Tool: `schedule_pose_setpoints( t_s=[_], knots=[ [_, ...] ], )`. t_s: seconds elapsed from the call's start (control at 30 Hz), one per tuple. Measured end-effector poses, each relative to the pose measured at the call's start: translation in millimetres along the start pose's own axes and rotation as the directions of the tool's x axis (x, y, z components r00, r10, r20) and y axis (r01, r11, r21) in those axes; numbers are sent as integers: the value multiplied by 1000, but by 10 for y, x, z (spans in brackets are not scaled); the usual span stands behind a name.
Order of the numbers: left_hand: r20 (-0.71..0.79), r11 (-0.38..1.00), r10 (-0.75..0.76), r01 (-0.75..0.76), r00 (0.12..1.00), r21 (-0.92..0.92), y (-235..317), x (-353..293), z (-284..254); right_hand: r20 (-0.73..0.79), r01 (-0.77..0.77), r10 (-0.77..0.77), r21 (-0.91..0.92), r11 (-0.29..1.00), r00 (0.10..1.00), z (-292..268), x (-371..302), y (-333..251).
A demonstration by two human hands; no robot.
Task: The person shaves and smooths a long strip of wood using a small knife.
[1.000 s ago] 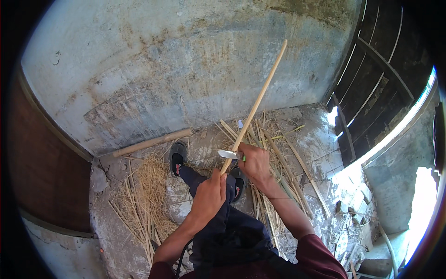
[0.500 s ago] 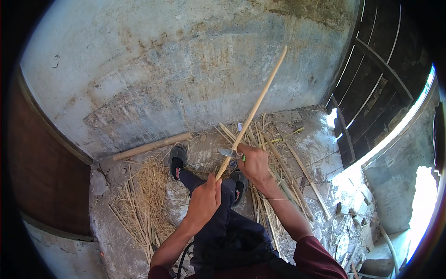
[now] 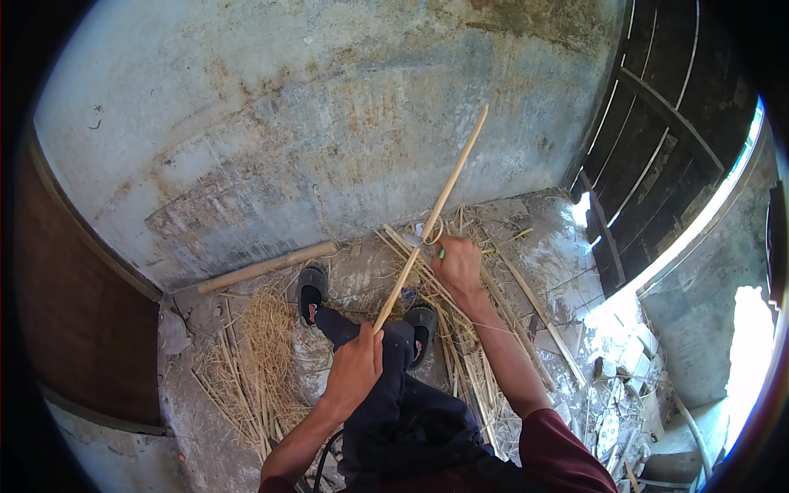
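A long, pale bamboo strip (image 3: 457, 177) slants away from me toward the wall. Its near end is gripped in my left hand (image 3: 353, 371), which is closed above my thigh. My right hand (image 3: 457, 264) is wrapped round a knife (image 3: 416, 241); a bit of its green handle shows by the fingers. The blade lies across the strip around its middle, and a thin curled shaving (image 3: 438, 230) stands off beside it. The strip's far end is free in the air.
Several loose bamboo strips (image 3: 538, 312) lie on the floor at right, and a heap of shavings (image 3: 267, 353) at left. A bamboo pole (image 3: 267, 267) rests along the wall (image 3: 246, 148). Rubble (image 3: 629, 366) sits at far right, below dark wooden boards (image 3: 657, 148).
My right hand and the knife have slid up along the strip, away from my left hand. The strip's tip sits lower and slightly left; a shaving curls at the blade.
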State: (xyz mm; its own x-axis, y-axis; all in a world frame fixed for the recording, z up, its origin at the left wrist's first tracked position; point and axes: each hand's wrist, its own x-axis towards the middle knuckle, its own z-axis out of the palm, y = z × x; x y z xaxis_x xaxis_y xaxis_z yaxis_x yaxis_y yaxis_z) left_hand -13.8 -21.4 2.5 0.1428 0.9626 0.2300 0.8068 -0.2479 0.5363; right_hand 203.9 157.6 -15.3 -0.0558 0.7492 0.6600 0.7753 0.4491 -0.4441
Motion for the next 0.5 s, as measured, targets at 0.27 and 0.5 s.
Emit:
schedule_pose_setpoints(
  t_s=[0.27,0.5],
  knots=[
    [-7,1000,-31,31,1000,-5,-112,-51,-40,47,18,-13,-104,994,999,96,112,54],
    [-38,999,-44,44,998,11,-153,-89,-66,137,50,-37,-90,995,990,34,39,-51]
  ],
)
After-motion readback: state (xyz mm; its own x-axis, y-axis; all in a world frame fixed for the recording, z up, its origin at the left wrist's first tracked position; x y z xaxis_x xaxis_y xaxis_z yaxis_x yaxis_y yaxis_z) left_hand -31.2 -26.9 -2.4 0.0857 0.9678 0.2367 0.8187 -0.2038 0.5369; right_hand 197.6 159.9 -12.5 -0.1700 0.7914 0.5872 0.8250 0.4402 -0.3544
